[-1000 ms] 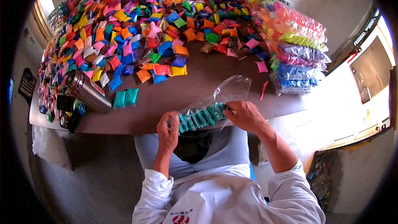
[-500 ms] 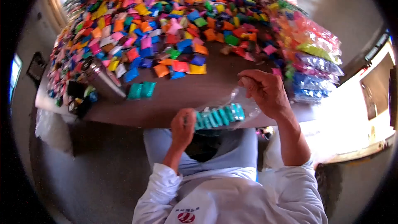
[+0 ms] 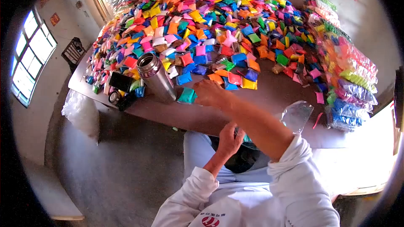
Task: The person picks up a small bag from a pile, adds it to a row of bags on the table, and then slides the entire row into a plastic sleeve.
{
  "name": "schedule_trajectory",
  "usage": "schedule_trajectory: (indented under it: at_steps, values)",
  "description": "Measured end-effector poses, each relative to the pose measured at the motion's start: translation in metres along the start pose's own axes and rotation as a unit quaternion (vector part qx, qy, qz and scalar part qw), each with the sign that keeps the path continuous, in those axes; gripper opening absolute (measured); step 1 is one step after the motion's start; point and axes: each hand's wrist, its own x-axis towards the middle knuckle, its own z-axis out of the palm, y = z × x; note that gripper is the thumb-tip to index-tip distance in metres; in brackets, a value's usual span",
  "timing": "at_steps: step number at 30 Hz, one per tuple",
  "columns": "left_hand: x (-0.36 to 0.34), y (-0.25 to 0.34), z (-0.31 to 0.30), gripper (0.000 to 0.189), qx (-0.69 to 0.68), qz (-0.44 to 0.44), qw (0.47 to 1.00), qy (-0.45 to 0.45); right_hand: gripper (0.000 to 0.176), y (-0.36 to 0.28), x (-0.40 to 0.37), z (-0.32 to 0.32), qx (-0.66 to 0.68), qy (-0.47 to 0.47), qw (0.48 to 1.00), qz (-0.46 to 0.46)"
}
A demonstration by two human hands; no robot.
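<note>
My left hand is closed on a clear plastic bag at the table's front edge, over my lap. Teal packets show inside that bag, mostly hidden behind my right forearm. The bag's loose mouth stands out to the right of the arm. My right hand reaches across to the left, its fingertips right at a pair of teal packets lying on the table. Its fingers are blurred and partly hidden, so I cannot tell their grip.
A steel flask without its lid stands left of the teal packets, with a dark phone-like object beside it. A large heap of colourful packets covers the back. Filled clear bags are stacked at right; a white plastic bag hangs at left.
My right hand has left the bag's mouth and moved left to the loose teal packets. My left hand still holds the bag, now lower behind the right forearm. The view has shifted left.
</note>
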Motion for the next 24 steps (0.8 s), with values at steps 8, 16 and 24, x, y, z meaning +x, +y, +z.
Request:
schedule_trajectory:
  at_steps: [8,16,24]
  values:
    - [-0.007,-0.054,0.020,0.029,0.091,0.149,0.984,-0.027,0.055,-0.007,0.006,0.022,-0.045,-0.022,0.998,0.042]
    - [-0.006,-0.026,0.011,0.025,0.053,0.069,0.996,-0.010,0.047,0.006,0.030,0.023,0.250,0.122,0.960,0.021]
    - [-0.022,-0.079,0.033,0.041,0.400,0.248,0.879,-0.077,0.051,-0.035,0.030,0.028,0.086,0.043,0.994,0.060]
